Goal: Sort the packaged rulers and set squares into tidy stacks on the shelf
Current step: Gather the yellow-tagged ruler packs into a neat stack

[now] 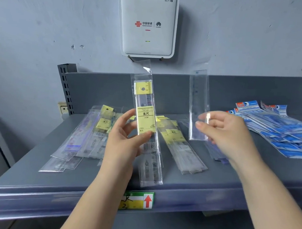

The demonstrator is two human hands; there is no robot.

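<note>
Wall: I see blue-grey plaster with a white router (146, 23) at 12 o'clock.
Shelf: a grey metal shelf (214, 182) fills my view; its front rail carries a price tag (137, 200) at 6 o'clock.
Blue packs: a fanned pile of blue packets (282, 132) at 3 o'clock.
Yellow packs: loose yellow-label rulers (96, 134) at 9 o'clock, more (180, 145) at centre.
Left hand (123, 135): grips one yellow-label packaged ruler (146, 117) upright, above the shelf.
Right hand (225, 129): pinches a clear ruler sleeve (198, 104) upright, at 2 o'clock.
</note>
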